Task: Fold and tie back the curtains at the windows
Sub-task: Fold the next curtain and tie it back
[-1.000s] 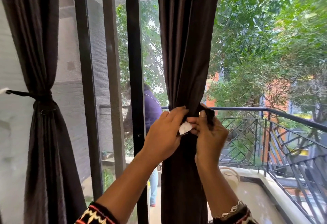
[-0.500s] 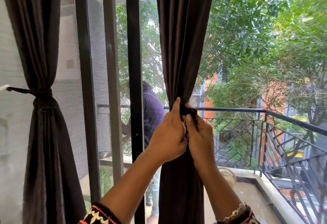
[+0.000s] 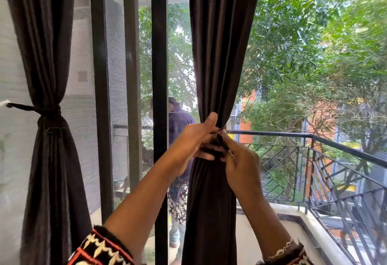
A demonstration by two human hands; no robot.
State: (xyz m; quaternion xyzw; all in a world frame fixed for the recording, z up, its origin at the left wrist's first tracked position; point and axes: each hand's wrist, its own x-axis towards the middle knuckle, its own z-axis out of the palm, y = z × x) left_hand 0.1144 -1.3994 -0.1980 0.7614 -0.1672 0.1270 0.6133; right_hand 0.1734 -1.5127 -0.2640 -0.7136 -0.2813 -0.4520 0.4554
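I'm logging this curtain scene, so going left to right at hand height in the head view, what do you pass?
Tied curtain → black window post → left hand → right hand, both gripping the middle curtain → balcony railing.

Both sleeves (image 3: 100, 250) are black knit (red-and-cream zigzags).

The tie-back (image 3: 220, 139) is mostly hidden between left hand (image 3: 191, 141) and right hand (image 3: 240, 164); the curtain (image 3: 217, 45) runs past the top edge
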